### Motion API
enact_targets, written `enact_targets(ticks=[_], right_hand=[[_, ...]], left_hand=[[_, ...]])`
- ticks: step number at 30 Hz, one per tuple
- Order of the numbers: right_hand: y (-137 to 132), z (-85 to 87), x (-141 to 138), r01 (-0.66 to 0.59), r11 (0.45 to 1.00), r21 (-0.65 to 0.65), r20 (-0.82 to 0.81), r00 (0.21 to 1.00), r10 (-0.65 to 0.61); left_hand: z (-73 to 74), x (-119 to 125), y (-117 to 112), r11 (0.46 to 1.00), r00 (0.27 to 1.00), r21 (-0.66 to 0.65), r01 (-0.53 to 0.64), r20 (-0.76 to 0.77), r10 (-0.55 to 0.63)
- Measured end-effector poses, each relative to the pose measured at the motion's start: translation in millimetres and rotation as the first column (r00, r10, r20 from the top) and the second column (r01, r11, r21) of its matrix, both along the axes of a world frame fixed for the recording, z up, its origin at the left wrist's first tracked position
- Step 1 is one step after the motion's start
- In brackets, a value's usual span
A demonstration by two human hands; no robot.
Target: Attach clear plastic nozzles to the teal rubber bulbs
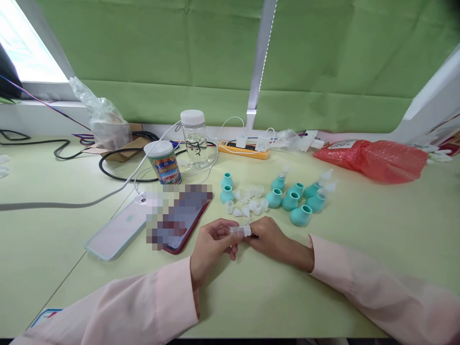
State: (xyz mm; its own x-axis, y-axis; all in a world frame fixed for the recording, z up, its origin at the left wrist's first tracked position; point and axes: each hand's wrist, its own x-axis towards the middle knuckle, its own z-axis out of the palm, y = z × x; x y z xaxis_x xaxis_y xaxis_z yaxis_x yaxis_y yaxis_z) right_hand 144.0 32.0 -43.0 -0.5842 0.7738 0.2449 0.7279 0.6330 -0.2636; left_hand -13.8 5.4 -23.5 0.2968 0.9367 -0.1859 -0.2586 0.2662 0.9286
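Note:
My left hand (212,244) and my right hand (269,237) meet over the pale green table (323,287), fingers pinched together on a small clear plastic piece (241,231) held between them. Just beyond my hands lie several small clear plastic tips (247,199) in a loose heap. Several teal rubber bulbs (296,201) stand to the right of the heap, some with clear tips fitted. Two more teal bulbs (226,188) stand to its left.
Two phones lie left of my hands: a pale blue one (118,230) and a red-cased one (183,220). Behind them stand a printed can (164,163) and a clear jar (194,139). A yellow power strip (244,146), cables, a red plastic bag (373,158) and a clear bag (104,117) line the back.

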Motion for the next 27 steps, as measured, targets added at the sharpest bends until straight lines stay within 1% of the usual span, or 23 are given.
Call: enact_targets(ticks=[7, 11, 15, 17, 20, 23, 27], right_hand=[[2, 0.3, 2, 0.021, 1.0, 0.023, -0.07, 0.997, -0.02], [2, -2.0, 3, 0.006, 0.998, 0.057, -0.115, 0.993, 0.001], [0, -2.2, 5, 0.004, 0.994, 0.111, -0.181, 0.983, 0.016], [-1, 0.5, 6, 0.026, 0.99, 0.136, -0.248, 0.969, 0.009], [-6, 6.7, 7, 0.05, 0.993, 0.108, -0.439, 0.898, 0.002], [-13, 10.9, 6, 0.018, 1.0, -0.005, -0.596, 0.803, -0.017], [-21, 11.5, 4, 0.029, 0.986, -0.161, -0.714, 0.686, -0.137]], left_hand=[[0.8, -1, 1, 0.998, 0.997, -0.046, 0.052, 0.052, -0.05], [0.2, 0, 0, 0.993, 0.993, -0.08, 0.089, 0.089, -0.082], [-0.2, 1, 1, 0.992, 0.992, -0.115, 0.058, 0.116, -0.045], [0.3, 0, 2, 0.991, 0.991, -0.13, 0.038, 0.131, -0.02], [1.1, -3, 2, 0.99, 0.989, -0.134, 0.036, 0.145, -0.016], [1.6, -4, 3, 0.99, 0.989, -0.126, 0.071, 0.139, -0.053], [1.4, -2, 2, 0.987, 0.989, -0.096, 0.127, 0.09, -0.119]])
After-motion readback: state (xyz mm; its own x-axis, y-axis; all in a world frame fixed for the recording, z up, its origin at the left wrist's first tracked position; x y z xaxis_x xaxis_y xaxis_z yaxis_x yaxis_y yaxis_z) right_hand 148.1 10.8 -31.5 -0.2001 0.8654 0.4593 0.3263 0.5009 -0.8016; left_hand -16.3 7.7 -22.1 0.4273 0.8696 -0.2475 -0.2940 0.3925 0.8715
